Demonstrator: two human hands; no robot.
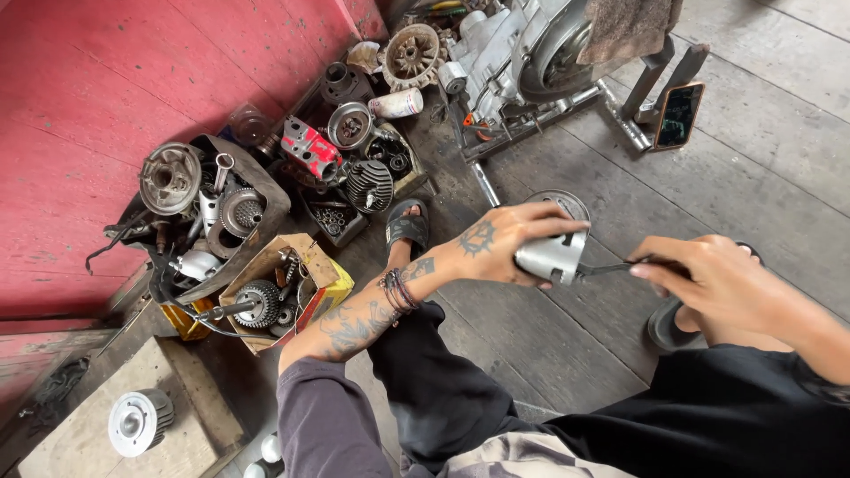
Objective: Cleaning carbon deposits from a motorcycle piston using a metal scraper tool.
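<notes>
My left hand [500, 241] grips a small grey metal cylinder [551, 258] held over the wooden floor. My right hand [717, 279] holds the dark handle of a thin tool [611, 265] whose tip goes into the cylinder's side. Both hands sit above my knees, in dark trousers. My left foot in a black sandal [407, 226] rests just beyond the left wrist.
Boxes of engine parts [266, 292] and a dark tray of gears [212, 212] line the red wall [106, 106] at left. An engine on a stand [522, 62] stands ahead, a phone [678, 115] leaning beside it. A finned metal part [137, 422] sits on a board at lower left.
</notes>
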